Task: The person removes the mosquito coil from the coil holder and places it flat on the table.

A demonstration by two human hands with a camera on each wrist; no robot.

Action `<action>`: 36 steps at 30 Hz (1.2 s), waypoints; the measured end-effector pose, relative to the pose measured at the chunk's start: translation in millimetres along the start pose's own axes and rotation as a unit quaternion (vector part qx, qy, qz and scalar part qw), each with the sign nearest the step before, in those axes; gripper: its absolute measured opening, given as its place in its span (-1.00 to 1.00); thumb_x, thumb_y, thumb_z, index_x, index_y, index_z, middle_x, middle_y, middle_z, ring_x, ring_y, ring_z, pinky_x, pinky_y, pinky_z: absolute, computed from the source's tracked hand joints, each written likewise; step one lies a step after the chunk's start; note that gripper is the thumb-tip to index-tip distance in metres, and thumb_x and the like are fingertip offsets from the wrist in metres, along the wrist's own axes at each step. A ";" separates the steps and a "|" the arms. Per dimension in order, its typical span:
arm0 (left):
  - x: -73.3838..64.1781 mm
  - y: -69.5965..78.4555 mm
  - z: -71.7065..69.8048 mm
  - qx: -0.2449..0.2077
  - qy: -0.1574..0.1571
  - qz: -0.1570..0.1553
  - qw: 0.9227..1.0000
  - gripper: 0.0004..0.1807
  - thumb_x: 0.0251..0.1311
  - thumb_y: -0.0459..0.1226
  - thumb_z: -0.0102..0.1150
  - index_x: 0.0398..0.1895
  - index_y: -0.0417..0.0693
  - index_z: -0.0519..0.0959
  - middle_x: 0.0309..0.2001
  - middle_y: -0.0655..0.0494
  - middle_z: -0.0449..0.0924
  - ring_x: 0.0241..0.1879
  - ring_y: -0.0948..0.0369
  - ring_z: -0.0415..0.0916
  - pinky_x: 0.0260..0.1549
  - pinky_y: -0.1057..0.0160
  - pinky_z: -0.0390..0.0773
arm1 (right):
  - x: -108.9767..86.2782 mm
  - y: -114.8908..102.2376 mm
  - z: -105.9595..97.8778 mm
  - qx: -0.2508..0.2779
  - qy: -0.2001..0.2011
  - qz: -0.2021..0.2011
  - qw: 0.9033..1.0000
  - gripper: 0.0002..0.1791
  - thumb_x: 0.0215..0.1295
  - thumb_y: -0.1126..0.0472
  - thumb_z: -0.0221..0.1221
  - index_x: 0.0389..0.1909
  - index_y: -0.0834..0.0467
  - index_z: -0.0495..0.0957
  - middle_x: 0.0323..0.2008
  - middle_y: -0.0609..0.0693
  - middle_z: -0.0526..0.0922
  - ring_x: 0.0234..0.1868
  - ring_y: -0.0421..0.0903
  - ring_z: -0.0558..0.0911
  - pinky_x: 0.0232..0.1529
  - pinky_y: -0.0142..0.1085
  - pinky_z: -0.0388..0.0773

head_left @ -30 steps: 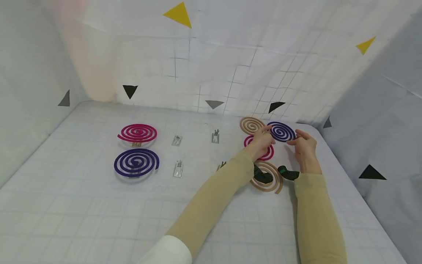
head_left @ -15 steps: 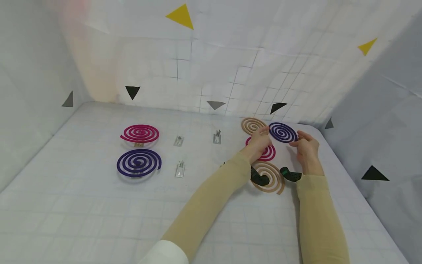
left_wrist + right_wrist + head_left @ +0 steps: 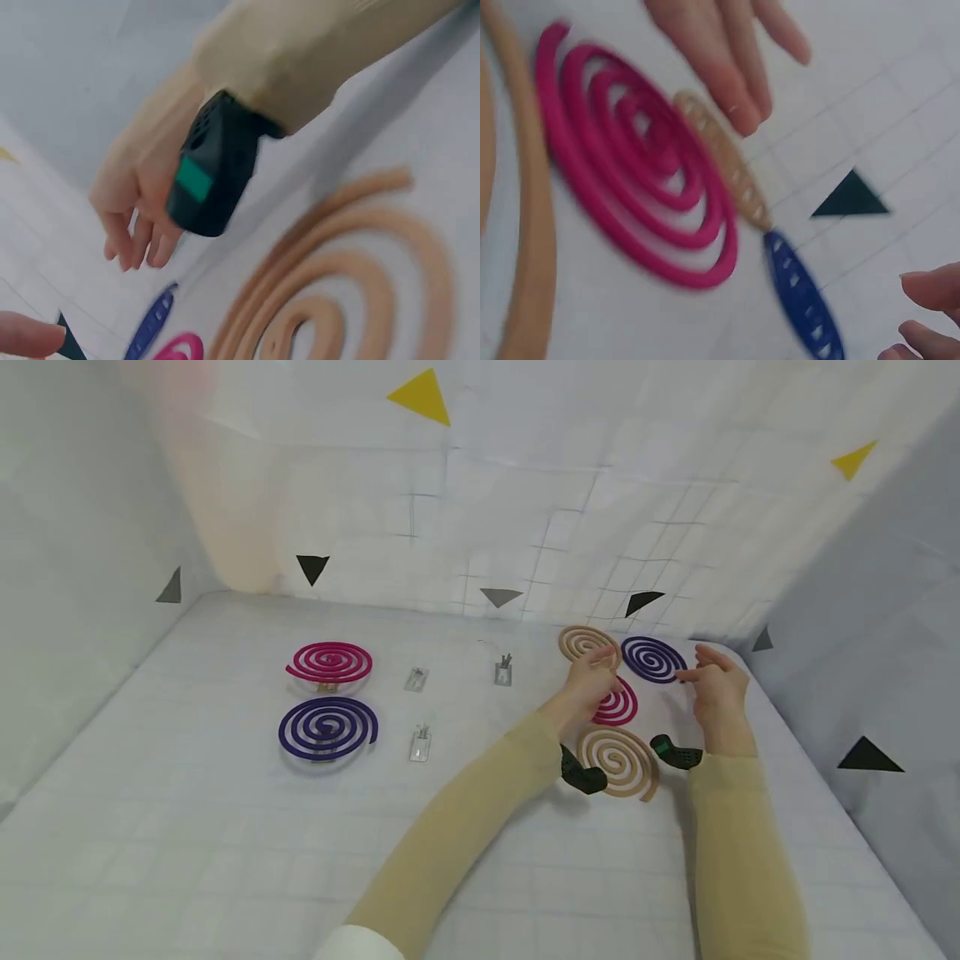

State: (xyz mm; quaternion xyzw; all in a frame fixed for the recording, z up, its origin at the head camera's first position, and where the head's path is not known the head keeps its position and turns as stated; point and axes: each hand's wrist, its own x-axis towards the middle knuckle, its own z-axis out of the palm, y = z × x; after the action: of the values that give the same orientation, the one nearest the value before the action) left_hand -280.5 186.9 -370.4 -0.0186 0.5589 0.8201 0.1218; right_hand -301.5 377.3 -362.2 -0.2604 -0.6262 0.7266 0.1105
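Observation:
My left hand (image 3: 588,687) hovers over the small pink mosquito coil (image 3: 624,706), hiding its left part, with its fingertips before the far tan coil (image 3: 577,642). In the right wrist view its relaxed fingers (image 3: 742,112) hold nothing. My right hand (image 3: 722,697) is just right of the small dark blue coil (image 3: 654,660); in the right wrist view its thumb and fingertips are apart, with nothing between them. A larger tan coil (image 3: 617,762) lies nearest, between the wrists. In the left wrist view the right hand (image 3: 142,172) hangs with loosely bent fingers.
At left, a pink coil (image 3: 332,662) and a dark blue coil (image 3: 327,728) sit raised on stands. Small metal stands (image 3: 421,745) lie mid-table, including one farther back (image 3: 503,672). White grid-marked walls with coloured triangles enclose the table.
My left hand has drawn back leftward from the blue coil, uncovering more of the pink and near tan coils. The right hand has moved slightly away from the blue coil. The view shifts slightly.

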 end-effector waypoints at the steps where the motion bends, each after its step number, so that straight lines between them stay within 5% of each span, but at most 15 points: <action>1: -4.6 2.5 -0.3 -0.006 -0.011 0.003 1.000 -0.19 -0.15 -0.79 -0.04 0.28 -0.17 0.49 0.36 -0.25 0.39 0.33 -0.05 0.40 -0.47 0.42 0.40 | -5.1 -5.5 0.7 0.015 -0.004 -0.004 1.000 -0.20 0.22 0.67 -0.03 0.42 0.00 0.38 0.52 -0.08 0.19 0.52 -0.21 0.07 0.44 -0.37 0.22; 7: -34.3 22.5 -7.7 0.022 -0.080 0.014 0.996 -0.20 -0.06 -0.75 0.01 0.34 -0.12 0.43 0.40 -0.20 0.35 0.37 -0.03 0.38 -0.08 0.30 0.59 | -40.9 -28.7 15.9 0.078 -0.059 -0.024 0.995 -0.27 0.28 0.62 0.04 0.43 0.04 0.36 0.51 -0.06 0.22 0.55 -0.14 0.08 0.47 -0.33 0.19; 13: -69.9 46.2 -34.2 0.076 -0.140 0.010 0.987 -0.27 0.15 -0.65 0.05 0.42 -0.06 0.35 0.46 -0.01 0.31 0.43 0.07 0.30 0.29 0.20 0.45 | -81.7 -30.1 37.9 0.081 -0.114 -0.068 0.988 -0.31 0.31 0.60 0.01 0.44 0.13 0.31 0.48 0.02 0.25 0.54 -0.06 0.09 0.49 -0.32 0.16; 28: -121.7 92.8 -163.8 0.134 -0.173 0.008 0.976 -0.30 0.32 -0.49 0.07 0.51 -0.02 0.19 0.52 0.01 0.19 0.50 0.08 0.17 0.38 0.08 0.34 | -169.6 -14.6 98.3 0.031 -0.258 -0.066 0.963 -0.33 0.31 0.60 0.00 0.44 0.21 0.26 0.34 0.01 0.42 0.41 -0.04 0.34 0.30 -0.36 0.43; 36: -150.3 116.4 -231.3 0.157 -0.132 0.017 0.979 -0.29 0.36 -0.42 0.09 0.54 0.04 0.13 0.54 0.04 0.16 0.50 0.08 0.17 0.39 0.04 0.31 | -204.1 2.2 126.7 0.016 -0.296 -0.066 0.953 -0.35 0.28 0.60 0.04 0.40 0.22 0.31 0.39 0.05 0.40 0.38 -0.01 0.41 0.42 -0.14 0.34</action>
State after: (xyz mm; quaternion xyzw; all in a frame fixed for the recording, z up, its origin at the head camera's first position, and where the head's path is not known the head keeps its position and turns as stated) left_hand -184.8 -93.3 -325.8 0.1186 0.6603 0.7190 0.1813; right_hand -195.2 169.5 -305.2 0.0100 -0.6348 0.7721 -0.0278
